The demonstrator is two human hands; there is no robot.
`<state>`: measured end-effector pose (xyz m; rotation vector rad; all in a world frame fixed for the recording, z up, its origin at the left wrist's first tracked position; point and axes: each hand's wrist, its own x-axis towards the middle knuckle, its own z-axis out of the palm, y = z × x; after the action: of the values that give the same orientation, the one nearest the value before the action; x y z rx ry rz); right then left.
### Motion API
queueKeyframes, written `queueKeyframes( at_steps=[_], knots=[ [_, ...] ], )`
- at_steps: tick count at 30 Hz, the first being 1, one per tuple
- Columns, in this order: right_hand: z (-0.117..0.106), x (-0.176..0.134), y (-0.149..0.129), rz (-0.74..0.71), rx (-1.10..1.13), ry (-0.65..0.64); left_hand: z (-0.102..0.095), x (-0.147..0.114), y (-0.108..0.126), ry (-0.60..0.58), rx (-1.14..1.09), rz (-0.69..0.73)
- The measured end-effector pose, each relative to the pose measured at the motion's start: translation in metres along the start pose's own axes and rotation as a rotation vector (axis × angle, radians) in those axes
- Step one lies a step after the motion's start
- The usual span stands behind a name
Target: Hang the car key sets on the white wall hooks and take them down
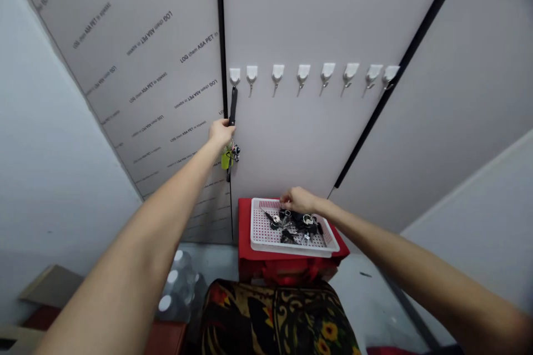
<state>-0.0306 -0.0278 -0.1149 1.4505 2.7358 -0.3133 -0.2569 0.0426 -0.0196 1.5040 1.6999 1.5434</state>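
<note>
My left hand (220,132) is closed on the black strap (233,105) of a keychain, whose top reaches the leftmost white hook (235,76) on the wall. Below my fingers dangle a yellow-green tag (226,160) and a small black-and-white charm (236,152). My right hand (300,198) is over the back of a white plastic basket (254,238), fingers curled down among a heap of keys (291,224) and dark key fobs. Its fingertips are pressed together, and what they pinch, if anything, is too small to make out.
More white hooks (303,72) run in a row to the right along the pale wall panel. The basket rests on a red bag (245,260). Nearest me is a flower-patterned fabric item (275,316), with plastic-wrapped bottles (179,283) on the floor at the left.
</note>
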Motion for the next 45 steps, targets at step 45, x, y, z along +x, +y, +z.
queueKeyframes(
  at_steps=[45],
  knots=[
    [-0.016,-0.004,-0.021,0.309,1.466,0.517,0.07,-0.174,-0.047,-0.665,-0.613,-0.58]
  ],
)
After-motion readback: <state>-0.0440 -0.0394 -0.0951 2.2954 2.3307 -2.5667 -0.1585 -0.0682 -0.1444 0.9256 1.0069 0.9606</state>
